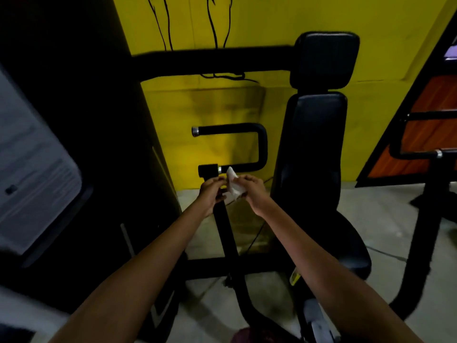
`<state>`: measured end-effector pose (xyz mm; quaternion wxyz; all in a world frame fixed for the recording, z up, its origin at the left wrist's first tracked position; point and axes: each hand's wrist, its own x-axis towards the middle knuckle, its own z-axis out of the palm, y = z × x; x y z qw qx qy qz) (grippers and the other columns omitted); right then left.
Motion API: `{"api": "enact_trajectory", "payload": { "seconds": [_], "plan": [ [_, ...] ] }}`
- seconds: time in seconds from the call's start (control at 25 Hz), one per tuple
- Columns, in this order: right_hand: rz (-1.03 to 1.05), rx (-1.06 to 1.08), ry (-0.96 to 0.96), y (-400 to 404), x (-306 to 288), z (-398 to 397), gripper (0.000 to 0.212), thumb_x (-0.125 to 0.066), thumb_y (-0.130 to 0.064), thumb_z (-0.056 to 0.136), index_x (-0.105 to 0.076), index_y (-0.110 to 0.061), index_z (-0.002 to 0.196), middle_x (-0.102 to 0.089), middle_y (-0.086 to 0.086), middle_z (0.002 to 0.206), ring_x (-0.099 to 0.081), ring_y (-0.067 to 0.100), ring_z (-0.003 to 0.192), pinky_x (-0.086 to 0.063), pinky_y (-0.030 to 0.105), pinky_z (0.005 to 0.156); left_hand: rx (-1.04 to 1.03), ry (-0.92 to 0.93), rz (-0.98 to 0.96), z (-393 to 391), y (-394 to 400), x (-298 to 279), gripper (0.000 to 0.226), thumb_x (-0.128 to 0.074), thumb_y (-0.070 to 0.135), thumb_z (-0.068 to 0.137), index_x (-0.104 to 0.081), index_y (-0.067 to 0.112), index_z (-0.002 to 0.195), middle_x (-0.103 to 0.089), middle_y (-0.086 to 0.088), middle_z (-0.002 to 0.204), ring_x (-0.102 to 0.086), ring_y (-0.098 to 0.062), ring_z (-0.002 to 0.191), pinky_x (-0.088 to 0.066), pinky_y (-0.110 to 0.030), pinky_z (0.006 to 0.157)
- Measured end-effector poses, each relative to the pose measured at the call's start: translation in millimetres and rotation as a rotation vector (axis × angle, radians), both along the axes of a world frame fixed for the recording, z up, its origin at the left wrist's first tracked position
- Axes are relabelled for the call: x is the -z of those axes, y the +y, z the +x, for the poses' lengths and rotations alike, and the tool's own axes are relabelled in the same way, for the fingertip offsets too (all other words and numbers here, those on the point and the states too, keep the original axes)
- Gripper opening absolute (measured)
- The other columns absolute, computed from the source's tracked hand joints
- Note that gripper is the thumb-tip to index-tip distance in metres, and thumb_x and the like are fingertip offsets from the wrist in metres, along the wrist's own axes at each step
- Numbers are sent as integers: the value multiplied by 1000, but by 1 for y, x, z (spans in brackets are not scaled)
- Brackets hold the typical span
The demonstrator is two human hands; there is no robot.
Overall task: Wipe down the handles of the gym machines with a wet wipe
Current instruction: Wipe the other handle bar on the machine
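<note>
A grey panel (29,164) on the dark machine housing far left of the hands carries lines of print too blurred to read; no brand shows. The right hand (252,191) curls its fingers round a white wet wipe (233,185), and the left hand (211,191) pinches the wipe's near edge with its fingertips, so the wipe stands between the two grips. The black U-shaped handle (247,147) sits just above and behind the wipe, its lower bar right beside the wipe's top corner; the black seat (314,169) stands right of the right hand.
</note>
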<state>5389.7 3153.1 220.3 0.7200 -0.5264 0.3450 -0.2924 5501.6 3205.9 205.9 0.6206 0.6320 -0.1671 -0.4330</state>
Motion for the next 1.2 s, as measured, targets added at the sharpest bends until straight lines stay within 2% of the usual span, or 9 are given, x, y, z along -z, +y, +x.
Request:
{"api": "enact_trajectory", "payload": {
  "seconds": [0.08,0.24,0.4,0.56,0.64,0.76,0.92,1.04,1.2],
  "plan": [
    [-31,-31,36,-33,-5,15,21,-59,-7,88,-54,-13,68,-55,5,68,-52,13,60,-41,17,50,34,-23,33,13,-32,-1,8,-54,17,95,-62,18,94,-63,-10,105,-61,-16,82,-47,-30,69],
    [-32,-85,63,-86,-11,36,22,-59,-6,88,-52,-12,68,-55,7,67,-55,9,53,-41,13,46,-9,-46,75,29,-80,1,22,-52,17,95,-57,11,116,-61,-9,111,-61,-18,90,-47,-30,70],
    [-41,51,76,-120,-10,55,27,-60,-1,86,-52,-10,62,-54,2,57,-52,1,42,-40,12,41,-114,-122,82,42,-111,-1,31,-58,12,92,-51,5,122,-57,-11,114,-57,-23,101,-46,-28,69],
    [-188,143,114,-148,-14,76,6,-61,-4,87,-61,1,83,-55,6,63,-51,12,53,-39,10,42,-102,-602,85,77,-130,-1,31,-63,5,87,-52,1,116,-51,-13,126,-49,-27,117,-40,-14,64],
    [-412,180,233,-161,-16,92,15,-63,-7,86,-64,5,95,-60,9,75,-53,15,63,-36,9,47,-46,-951,87,103,-136,2,37,-66,5,84,-52,1,119,-48,-15,129,-45,-30,122,-36,-19,80],
    [-796,258,350,-178,-18,121,21,-63,-11,86,-67,1,103,-63,16,97,-58,22,85,-35,17,65,-6,-1282,133,145,-150,3,53,-69,11,81,-47,1,128,-39,-17,141,-36,-34,131,-28,-39,104],
    [-1036,271,599,-197,-6,161,20,-46,-5,94,-61,5,104,-54,21,101,-54,32,83,-44,34,66,181,-1492,318,192,-161,14,71,-65,23,84,-30,4,143,-26,-14,152,-13,-29,144,-5,-41,116],
    [-1085,218,634,-188,2,190,12,-45,8,86,-57,8,86,-51,22,97,-52,33,80,-46,39,67,167,-1658,286,201,-162,33,76,-76,18,71,-41,0,135,-45,-19,138,-32,-35,136,-23,-48,111],
    [-1210,5,633,-178,2,208,19,-49,9,86,-61,4,100,-53,20,101,-55,33,86,-49,36,66,49,-1682,223,196,-169,45,82,-76,19,64,-34,3,133,-49,-20,133,-29,-31,131,-33,-53,106]
  ]
}}
